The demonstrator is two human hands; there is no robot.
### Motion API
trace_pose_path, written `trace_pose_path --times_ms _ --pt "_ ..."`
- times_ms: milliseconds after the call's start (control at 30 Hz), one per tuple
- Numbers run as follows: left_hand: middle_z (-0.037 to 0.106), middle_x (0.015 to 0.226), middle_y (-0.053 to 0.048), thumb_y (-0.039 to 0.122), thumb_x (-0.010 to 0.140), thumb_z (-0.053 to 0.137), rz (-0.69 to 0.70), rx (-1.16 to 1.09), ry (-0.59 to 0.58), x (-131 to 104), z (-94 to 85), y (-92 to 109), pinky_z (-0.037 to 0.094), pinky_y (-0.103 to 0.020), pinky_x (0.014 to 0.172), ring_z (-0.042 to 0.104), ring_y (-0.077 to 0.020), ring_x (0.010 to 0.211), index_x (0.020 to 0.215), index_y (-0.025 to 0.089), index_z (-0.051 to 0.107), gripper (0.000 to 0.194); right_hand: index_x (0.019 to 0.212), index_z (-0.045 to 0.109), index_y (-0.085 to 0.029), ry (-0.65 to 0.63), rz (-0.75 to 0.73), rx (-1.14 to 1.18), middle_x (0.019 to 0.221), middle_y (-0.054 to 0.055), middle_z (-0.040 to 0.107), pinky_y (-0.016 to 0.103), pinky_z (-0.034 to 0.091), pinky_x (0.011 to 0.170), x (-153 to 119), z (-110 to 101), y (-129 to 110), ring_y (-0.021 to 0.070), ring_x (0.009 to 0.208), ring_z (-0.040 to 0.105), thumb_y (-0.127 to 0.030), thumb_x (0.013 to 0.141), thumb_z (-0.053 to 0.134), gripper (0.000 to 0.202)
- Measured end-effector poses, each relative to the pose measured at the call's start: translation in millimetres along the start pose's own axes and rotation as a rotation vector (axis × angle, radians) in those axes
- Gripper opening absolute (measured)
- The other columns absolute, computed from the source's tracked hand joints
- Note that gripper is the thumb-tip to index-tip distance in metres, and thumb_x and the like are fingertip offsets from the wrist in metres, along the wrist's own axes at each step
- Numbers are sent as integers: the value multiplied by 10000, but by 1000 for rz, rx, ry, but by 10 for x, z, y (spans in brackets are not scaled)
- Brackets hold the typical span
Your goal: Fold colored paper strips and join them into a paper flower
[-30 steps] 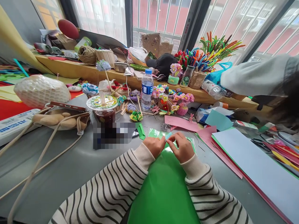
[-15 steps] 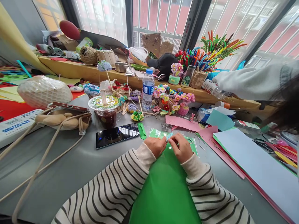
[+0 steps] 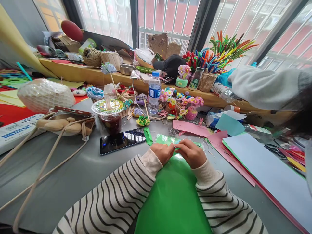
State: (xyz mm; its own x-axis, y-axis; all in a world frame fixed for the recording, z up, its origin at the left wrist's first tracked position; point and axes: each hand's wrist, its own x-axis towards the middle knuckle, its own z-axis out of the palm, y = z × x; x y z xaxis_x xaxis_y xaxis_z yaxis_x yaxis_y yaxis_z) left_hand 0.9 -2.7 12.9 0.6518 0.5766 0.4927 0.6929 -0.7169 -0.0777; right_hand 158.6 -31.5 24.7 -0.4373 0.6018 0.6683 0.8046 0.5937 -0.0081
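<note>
My left hand [image 3: 162, 153] is closed in a pinch over a glossy green sheet [image 3: 174, 195] that runs down the middle toward me. A small light-blue piece [image 3: 177, 141] shows just behind its fingertips; its exact kind is not clear. My right hand [image 3: 193, 153] is also pinched, its thumb and fingers meeting the left fingertips. What lies between the right fingers is too small and covered to make out. Left of my left hand lie a folded green strip [image 3: 147, 136] and a dark phone [image 3: 123, 141].
A lidded cup of dark drink [image 3: 110, 122] and a water bottle [image 3: 154, 94] stand behind the phone. Crocheted flowers [image 3: 180, 100] crowd the back. Pink paper [image 3: 192, 128] and a stack of sheets [image 3: 265, 169] lie rightward. A bag with cords [image 3: 64, 126] sits left. Another person's sleeve [image 3: 258, 87] reaches in.
My right hand has turned and shifted slightly right, its fingers now flatter over the light-blue piece, which shows less. My left hand stays in place. The other person's sleeve moved slightly right.
</note>
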Motion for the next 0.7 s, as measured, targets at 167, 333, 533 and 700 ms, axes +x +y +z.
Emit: trace_pose_path --times_ms 167,333,533,700 --pt "569 490 -21 265 842 325 23 -2 -15 -7 -11 8 351 -221 418 537 -129 424 794 169 578 274 798 640 -189 -26 -24 3 680 51 620 228 455 545 -2 -12 13 130 616 567 -208 852 385 261" --pt "577 500 -30 261 842 321 33 0 -18 -11 7 5 347 -232 416 546 -143 431 790 163 578 280 755 639 -174 -42 -100 -132 665 45 625 232 433 560 16 -38 -16 128 610 561 -153 859 361 298" --pt "591 486 -19 245 832 345 50 24 10 -10 17 -11 349 -236 395 572 -163 437 801 161 574 246 703 631 -169 -55 -164 -288 611 33 611 243 388 522 60 -71 -90 123 562 538 -119 848 375 299" --pt "579 464 -16 229 830 340 59 40 66 -18 24 -20 338 -241 371 560 -163 410 784 155 577 252 643 612 -174 1 -201 -408 579 28 594 258 355 502 99 -86 -169 120 538 516 -83 830 392 303"
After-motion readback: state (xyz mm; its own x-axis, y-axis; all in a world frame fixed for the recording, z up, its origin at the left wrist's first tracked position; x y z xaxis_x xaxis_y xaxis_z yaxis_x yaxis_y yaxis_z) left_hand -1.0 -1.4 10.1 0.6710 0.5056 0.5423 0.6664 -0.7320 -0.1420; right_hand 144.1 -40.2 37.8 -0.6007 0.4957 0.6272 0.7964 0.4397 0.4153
